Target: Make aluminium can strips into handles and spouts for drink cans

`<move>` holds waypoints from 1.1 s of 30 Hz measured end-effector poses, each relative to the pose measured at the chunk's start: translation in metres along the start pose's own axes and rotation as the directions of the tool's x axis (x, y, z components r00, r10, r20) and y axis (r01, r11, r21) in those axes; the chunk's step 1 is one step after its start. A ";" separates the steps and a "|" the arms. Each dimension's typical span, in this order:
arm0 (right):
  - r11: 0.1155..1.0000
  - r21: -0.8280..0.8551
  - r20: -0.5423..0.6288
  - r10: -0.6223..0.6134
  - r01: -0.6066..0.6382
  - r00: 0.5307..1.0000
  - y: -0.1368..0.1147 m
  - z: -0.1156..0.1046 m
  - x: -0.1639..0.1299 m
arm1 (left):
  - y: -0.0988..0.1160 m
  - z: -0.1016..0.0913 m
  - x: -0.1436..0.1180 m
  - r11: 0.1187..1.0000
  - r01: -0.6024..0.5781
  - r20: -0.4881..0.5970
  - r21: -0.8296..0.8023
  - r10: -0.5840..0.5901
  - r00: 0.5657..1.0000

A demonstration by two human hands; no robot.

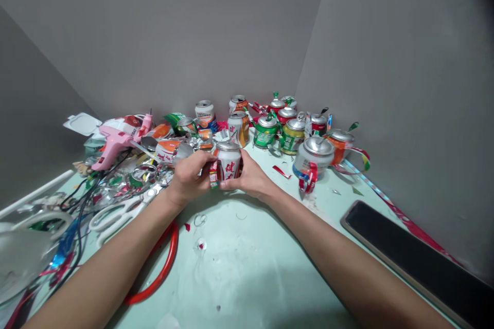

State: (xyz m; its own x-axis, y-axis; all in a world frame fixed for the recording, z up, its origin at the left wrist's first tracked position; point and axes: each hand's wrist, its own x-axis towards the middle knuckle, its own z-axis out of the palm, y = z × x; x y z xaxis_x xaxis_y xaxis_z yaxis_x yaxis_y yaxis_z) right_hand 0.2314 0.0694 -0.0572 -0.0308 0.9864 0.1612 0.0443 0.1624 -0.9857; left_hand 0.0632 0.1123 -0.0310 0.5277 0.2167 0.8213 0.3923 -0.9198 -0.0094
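At the center of the frame, the right hand (252,176) clasps an upright can (229,160), its long axis vertical, while the left hand (190,175), nearer the red strip (213,175), pinches it against the can's left side.

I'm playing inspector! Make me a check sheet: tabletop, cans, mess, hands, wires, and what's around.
Surface: pale green tabletop, dotted with small scraps.
Things in hand: white can, upright, with a red-and-green strip at its side.
Other cans: several behind and to the right, including a green can.
Clutter: pink glue gun and scissors left; phone right.
Hands: left pinches the strip; right grips the can.
Cables: black cables among the left clutter.
Surroundings: grey walls behind and both sides.
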 end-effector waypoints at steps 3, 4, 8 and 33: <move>1.000 -0.008 -0.001 -0.010 0.010 1.000 0.001 0.000 0.000 | 0.000 0.000 0.000 1.000 0.002 -0.003 -0.002 -0.002 1.000; 1.000 -0.009 0.000 -0.011 0.011 1.000 0.001 0.000 0.000 | 0.000 0.000 0.000 1.000 0.003 -0.005 -0.004 -0.003 1.000; 1.000 -0.004 0.005 -0.002 0.002 1.000 0.000 0.000 0.000 | 0.000 0.001 0.000 1.000 -0.005 -0.015 -0.018 0.005 1.000; 0.999 -0.029 -0.039 -0.038 0.036 0.999 0.006 0.004 0.002 | 0.001 0.001 -0.001 0.996 0.047 -0.014 -0.081 -0.049 0.999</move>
State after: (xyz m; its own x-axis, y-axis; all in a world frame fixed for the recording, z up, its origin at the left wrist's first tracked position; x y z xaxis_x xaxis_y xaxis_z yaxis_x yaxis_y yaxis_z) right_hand 0.2280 0.0719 -0.0627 0.0065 0.9798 0.1999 0.0721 0.1989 -0.9774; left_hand 0.0637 0.1113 -0.0322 0.4979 0.2566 0.8284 0.3547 -0.9319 0.0755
